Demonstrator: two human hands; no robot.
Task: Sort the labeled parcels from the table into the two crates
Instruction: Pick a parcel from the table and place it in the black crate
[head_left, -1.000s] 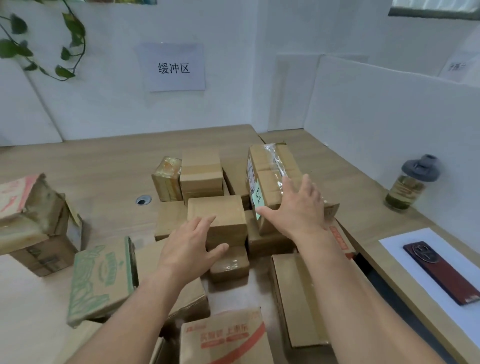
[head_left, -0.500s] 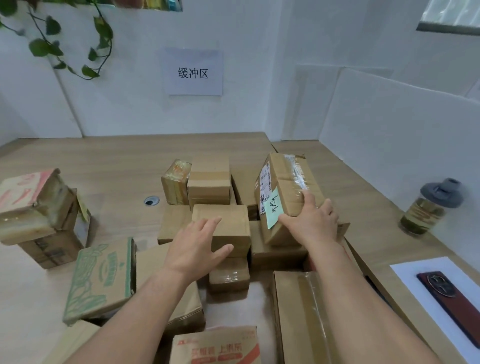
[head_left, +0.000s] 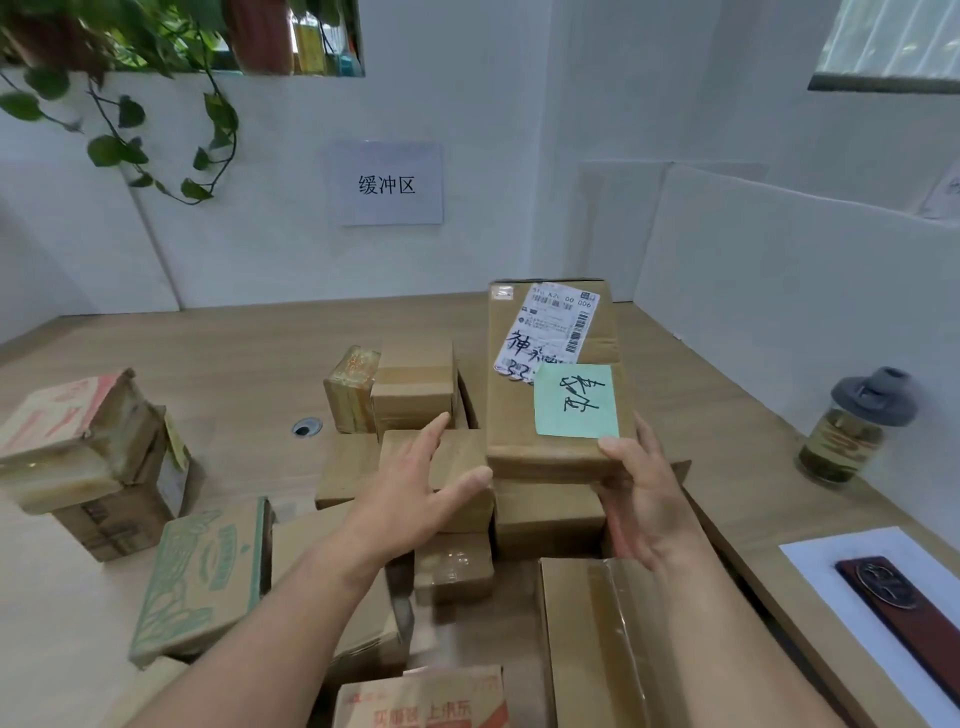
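Observation:
My right hand (head_left: 641, 493) grips the near right corner of a brown parcel (head_left: 558, 410) and holds it tilted up, so its white shipping label and green sticky note (head_left: 575, 400) face me. My left hand (head_left: 415, 493) hovers with straight fingers just left of that parcel, over a small brown box (head_left: 457, 457). Several more cardboard parcels lie packed on the wooden table (head_left: 234, 374) below and around both hands. No crate is in view.
A green-printed box (head_left: 200, 577) and a stacked worn carton (head_left: 88, 457) sit at the left. A long box (head_left: 597, 639) and a red-lettered box (head_left: 421, 701) lie near me. A glass jar (head_left: 849, 426) and a phone (head_left: 904, 608) on white paper stand at the right. White partitions wall the table.
My right hand has lifted the labelled parcel and turned it so its label and green note face me. My left hand has moved a little toward it.

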